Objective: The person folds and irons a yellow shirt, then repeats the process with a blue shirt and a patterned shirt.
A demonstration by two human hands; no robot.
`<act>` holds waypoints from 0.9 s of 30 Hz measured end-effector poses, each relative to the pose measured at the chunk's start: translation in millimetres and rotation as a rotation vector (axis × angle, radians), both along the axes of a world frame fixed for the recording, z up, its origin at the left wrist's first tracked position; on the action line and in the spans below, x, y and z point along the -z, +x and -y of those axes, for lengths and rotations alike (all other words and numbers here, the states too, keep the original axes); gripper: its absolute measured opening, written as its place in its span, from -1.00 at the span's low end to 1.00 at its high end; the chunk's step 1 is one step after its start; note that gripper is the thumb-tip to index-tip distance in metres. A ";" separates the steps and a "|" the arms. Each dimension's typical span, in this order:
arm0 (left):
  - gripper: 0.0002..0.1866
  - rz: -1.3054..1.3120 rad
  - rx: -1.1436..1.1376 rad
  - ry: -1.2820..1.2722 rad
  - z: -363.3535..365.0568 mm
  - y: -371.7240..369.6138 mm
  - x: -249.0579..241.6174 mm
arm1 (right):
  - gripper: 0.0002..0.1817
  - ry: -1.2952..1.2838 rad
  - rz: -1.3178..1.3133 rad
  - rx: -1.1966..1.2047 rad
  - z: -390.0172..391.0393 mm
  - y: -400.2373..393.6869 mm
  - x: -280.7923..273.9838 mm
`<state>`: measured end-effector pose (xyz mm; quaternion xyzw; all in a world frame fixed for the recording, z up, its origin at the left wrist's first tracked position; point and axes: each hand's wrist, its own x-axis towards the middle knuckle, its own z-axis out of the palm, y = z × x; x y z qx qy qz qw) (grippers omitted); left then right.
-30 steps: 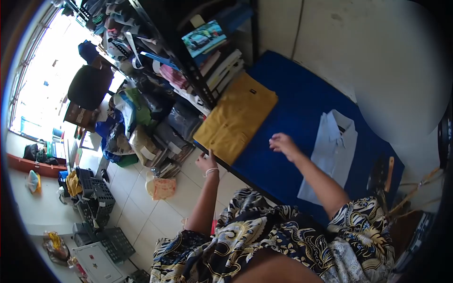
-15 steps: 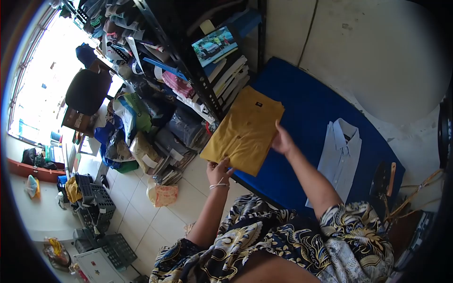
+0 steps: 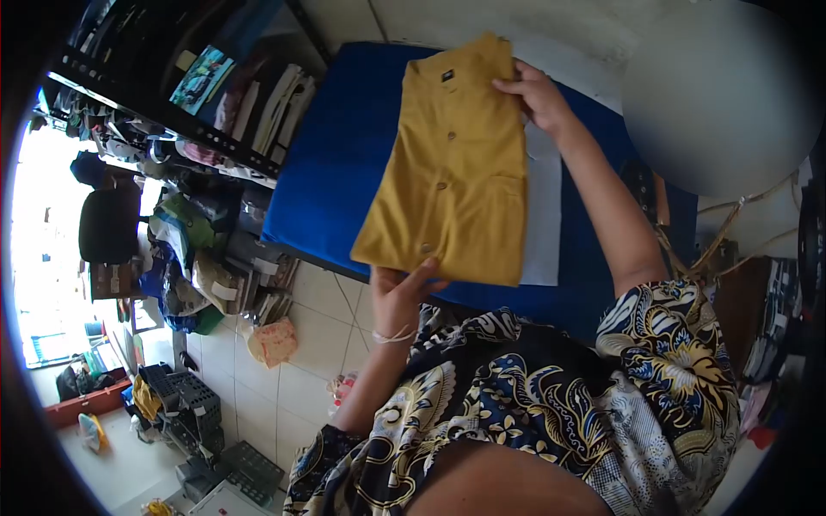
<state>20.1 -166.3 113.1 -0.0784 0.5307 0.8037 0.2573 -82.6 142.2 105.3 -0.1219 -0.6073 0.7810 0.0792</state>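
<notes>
A folded mustard-yellow shirt (image 3: 447, 172) with a buttoned front and a dark neck label hangs between my two hands over the blue-covered table (image 3: 318, 163). My left hand (image 3: 402, 297) grips its lower edge, thumb on top and fingers underneath. At the upper right, my right hand (image 3: 538, 95) holds the collar end by its side, with some fingers hidden behind the cloth. Partly covered by the yellow shirt, a folded white shirt (image 3: 542, 211) lies on the blue surface.
A dark metal shelf (image 3: 172, 120) with books and a lit screen (image 3: 203, 79) stands at the upper left. Bags and clothes pile up on the tiled floor (image 3: 301, 370) beside it. Black crates (image 3: 185, 404) sit at lower left. A rounded pale blur covers the upper right.
The yellow shirt has moved over the blue table and turned more upright, now overlapping the white shirt. My right hand has shifted up towards the collar. The camera view has turned.
</notes>
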 end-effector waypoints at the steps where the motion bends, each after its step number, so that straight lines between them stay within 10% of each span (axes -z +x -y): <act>1: -0.59 0.027 0.020 0.025 -18.9 11.5 8.5 | -0.60 0.064 0.001 0.070 -19.4 15.7 -0.5; 8: -0.75 0.295 -0.039 -0.123 -91.3 72.0 158.9 | -0.72 0.158 0.552 0.195 -96.0 75.9 135.0; 18: -0.72 0.312 -0.206 -0.275 -103.4 103.5 161.3 | -0.65 0.709 0.459 0.276 -107.0 93.1 160.1; 22: -0.47 0.296 -0.431 -0.814 -96.8 121.7 213.3 | -0.58 0.952 0.260 0.376 -101.3 119.8 170.4; 27: -0.60 0.467 -0.290 -0.633 -114.6 98.2 197.1 | -0.58 0.352 0.531 0.205 -83.9 204.1 161.1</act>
